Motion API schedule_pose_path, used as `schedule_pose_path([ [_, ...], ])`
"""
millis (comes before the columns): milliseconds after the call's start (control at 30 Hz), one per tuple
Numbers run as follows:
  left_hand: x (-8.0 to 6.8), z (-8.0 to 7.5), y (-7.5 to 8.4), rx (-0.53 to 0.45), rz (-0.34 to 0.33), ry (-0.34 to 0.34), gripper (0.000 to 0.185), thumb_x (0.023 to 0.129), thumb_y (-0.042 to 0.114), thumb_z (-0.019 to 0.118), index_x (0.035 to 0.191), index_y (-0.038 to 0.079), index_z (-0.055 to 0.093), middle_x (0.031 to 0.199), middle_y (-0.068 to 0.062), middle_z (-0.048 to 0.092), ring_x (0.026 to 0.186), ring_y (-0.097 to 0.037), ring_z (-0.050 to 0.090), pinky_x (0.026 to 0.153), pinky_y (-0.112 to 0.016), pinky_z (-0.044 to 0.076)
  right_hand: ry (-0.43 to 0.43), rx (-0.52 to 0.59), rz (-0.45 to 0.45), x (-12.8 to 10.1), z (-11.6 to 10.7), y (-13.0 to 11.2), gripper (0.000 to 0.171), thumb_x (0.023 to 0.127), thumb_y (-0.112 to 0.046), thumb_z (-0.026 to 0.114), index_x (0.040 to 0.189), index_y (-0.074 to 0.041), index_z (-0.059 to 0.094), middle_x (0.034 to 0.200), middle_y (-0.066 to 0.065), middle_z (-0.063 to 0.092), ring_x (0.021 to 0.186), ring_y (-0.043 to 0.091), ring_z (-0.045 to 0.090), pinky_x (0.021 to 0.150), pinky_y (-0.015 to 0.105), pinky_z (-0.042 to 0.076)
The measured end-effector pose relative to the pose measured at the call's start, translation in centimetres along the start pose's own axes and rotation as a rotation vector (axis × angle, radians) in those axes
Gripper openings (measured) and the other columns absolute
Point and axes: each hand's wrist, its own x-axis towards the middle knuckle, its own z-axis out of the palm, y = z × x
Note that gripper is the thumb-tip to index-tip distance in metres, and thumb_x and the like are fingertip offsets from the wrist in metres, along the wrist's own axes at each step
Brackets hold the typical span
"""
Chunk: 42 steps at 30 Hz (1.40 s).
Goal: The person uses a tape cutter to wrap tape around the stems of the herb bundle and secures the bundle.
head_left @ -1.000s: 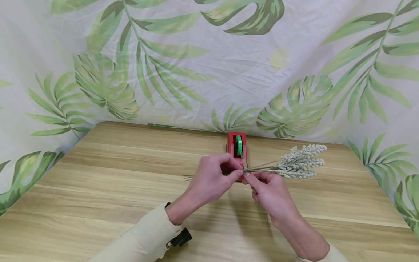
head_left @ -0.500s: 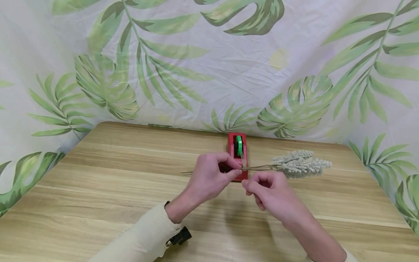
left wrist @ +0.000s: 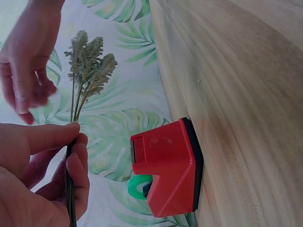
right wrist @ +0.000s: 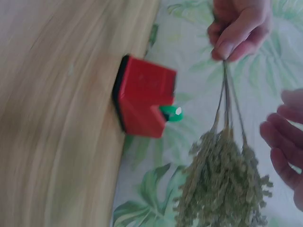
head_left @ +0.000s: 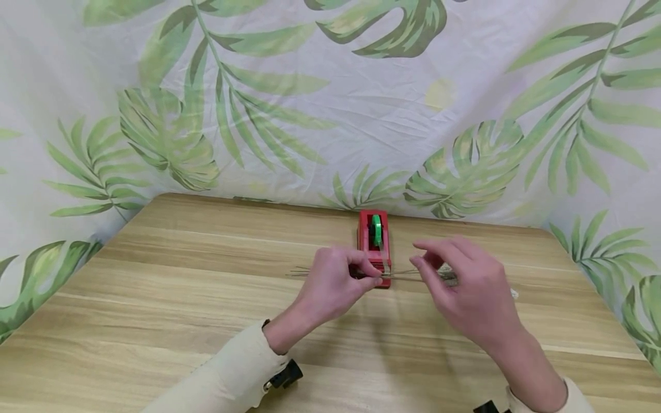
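Both wrist views show plumes (right wrist: pixel 222 179) the relaxed, empty right hand (head_left: pixel 470 287) mostly hides in head view; left hand (head_left: pixel 333 281) pinches stems (right wrist: pixel 227 97).

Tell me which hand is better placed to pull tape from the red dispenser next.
The right hand, I'd judge: it appears to hold nothing, while the left hand pinches the flower stems.

No readable text, no legible labels, brands, numbers or signs
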Motion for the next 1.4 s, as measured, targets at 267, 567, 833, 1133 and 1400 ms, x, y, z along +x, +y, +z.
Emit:
schedule_pose_path([
  [267,0.0,0.1,-0.3,0.018,0.003,-0.031,0.014,0.083,0.003,0.089,0.074,0.011,0.082,0.082,-0.004,0.080,0.070,-0.003,0.064,0.061,-0.018,0.052,-0.220,-0.157,-0.207,-1.1,1.0,2.4,0.057,0.111,-0.053,0.046,0.128,-0.007,0.076,0.107,0.008,0.079,0.101,0.029,0.073,0.085,0.049,0.056],
  [567,0.0,0.2,-0.3,0.054,0.014,-0.064,0.012,0.082,0.005,0.090,0.076,0.012,0.082,0.077,0.000,0.080,0.071,-0.003,0.063,0.062,-0.019,0.050,-0.507,-0.201,-0.173,-1.5,0.5,2.6,0.043,0.089,-0.027,0.084,0.129,-0.010,0.076,0.117,0.004,0.080,0.114,0.027,0.072,0.105,0.051,0.052],
  [833,-0.1,0.3,-0.4,0.057,0.003,-0.074,0.012,0.082,0.005,0.090,0.076,0.013,0.082,0.074,0.002,0.080,0.070,-0.002,0.063,0.063,-0.020,0.049,-0.512,-0.166,-0.183,-1.9,1.0,2.6,0.025,0.090,-0.022,0.083,0.114,-0.013,0.082,0.103,-0.001,0.081,0.102,0.021,0.074,0.102,0.047,0.054],
  [1133,-0.1,0.4,-0.6,0.035,-0.009,-0.089,0.013,0.083,0.005,0.089,0.078,0.014,0.081,0.075,0.003,0.078,0.067,0.000,0.062,0.064,-0.019,0.051,-0.367,-0.124,-0.280,-2.0,1.8,2.9,0.016,0.080,-0.012,0.090,0.094,-0.014,0.083,0.083,-0.006,0.078,0.080,0.011,0.073,0.085,0.040,0.056],
  [1400,0.2,-0.2,-0.6,0.062,-0.043,-0.172,0.014,0.089,0.014,0.086,0.088,0.015,0.073,0.079,0.004,0.072,0.068,-0.005,0.062,0.065,-0.021,0.050,-0.310,-0.137,-0.321,-1.9,1.9,2.9,0.017,0.075,-0.010,0.092,0.090,-0.014,0.084,0.081,-0.004,0.079,0.078,0.014,0.073,0.080,0.039,0.056],
])
